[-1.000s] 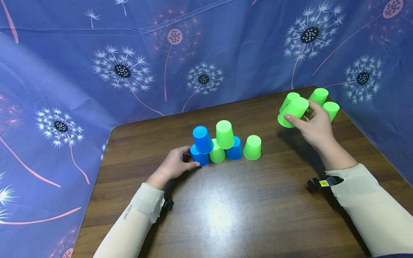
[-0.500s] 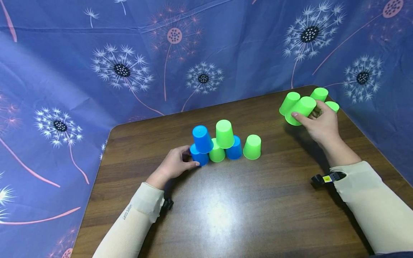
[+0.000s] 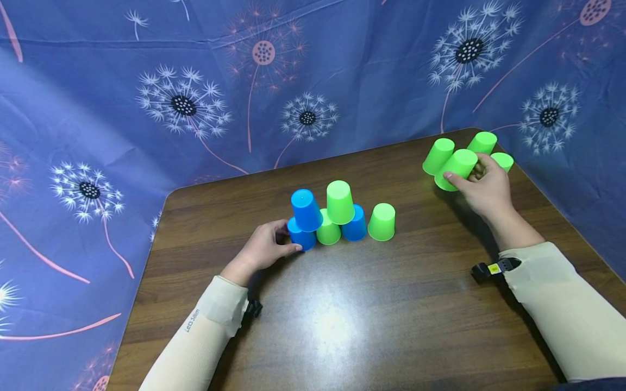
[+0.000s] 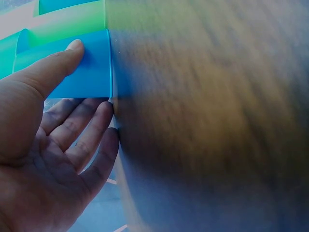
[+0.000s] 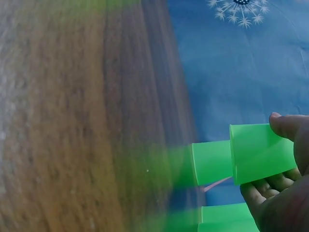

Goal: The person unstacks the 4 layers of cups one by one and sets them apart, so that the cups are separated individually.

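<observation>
My left hand [image 3: 264, 245] holds the lower left blue cup [image 3: 299, 234], an upside-down plastic cup at the end of a row. In the left wrist view the thumb lies on the wall of that blue cup [image 4: 91, 65], with the fingers curled at its far side. On this row stand an upper blue cup [image 3: 306, 210] and an upper green cup [image 3: 339, 202]. At the far right, my right hand [image 3: 486, 187] grips a green cup [image 3: 457, 169] between thumb and fingers. The right wrist view shows this held green cup [image 5: 260, 152] raised off the tabletop.
The row also includes a green cup [image 3: 329, 228], a blue cup [image 3: 355, 225] and another green cup [image 3: 382, 222] at its right end. Around my right hand stand other green cups [image 3: 438, 157], partly hidden. A patterned blue cloth [image 3: 362, 81] hangs behind the wooden table [image 3: 391, 304].
My right hand has shifted slightly right with the green cup, uncovering more of the cup behind it. The left hand and the stacked cups stay in place.
</observation>
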`<action>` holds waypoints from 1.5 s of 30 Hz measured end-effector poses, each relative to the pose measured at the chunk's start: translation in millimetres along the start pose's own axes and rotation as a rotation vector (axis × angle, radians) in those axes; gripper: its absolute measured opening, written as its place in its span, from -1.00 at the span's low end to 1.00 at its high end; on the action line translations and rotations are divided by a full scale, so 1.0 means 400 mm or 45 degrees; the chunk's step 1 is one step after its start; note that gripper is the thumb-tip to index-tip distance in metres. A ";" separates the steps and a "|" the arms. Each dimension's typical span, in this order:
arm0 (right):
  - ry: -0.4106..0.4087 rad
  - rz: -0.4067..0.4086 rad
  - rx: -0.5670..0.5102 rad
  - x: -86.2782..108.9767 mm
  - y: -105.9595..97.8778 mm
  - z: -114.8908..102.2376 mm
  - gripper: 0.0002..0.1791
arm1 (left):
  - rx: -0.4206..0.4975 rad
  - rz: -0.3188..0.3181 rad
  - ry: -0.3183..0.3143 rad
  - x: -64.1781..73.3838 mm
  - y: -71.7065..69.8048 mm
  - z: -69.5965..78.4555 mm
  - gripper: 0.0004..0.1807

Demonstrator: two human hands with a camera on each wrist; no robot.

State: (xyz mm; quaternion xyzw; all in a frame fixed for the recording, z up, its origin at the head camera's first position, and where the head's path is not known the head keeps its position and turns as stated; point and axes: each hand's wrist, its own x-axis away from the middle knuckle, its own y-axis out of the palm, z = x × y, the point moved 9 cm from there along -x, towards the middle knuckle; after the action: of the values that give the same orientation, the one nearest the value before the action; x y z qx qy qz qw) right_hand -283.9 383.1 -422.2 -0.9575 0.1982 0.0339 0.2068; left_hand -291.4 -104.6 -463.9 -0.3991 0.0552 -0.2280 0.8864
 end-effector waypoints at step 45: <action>0.054 -0.163 0.268 -0.019 0.030 0.080 -0.14 | 0.001 0.008 -0.010 0.002 -0.001 -0.003 -0.33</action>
State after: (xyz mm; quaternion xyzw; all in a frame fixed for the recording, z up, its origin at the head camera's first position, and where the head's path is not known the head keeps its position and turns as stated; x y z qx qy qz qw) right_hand -295.1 389.0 -454.9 -0.9417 0.1435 -0.0206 0.3037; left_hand -291.3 -105.9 -464.6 -0.3995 0.0529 -0.2235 0.8875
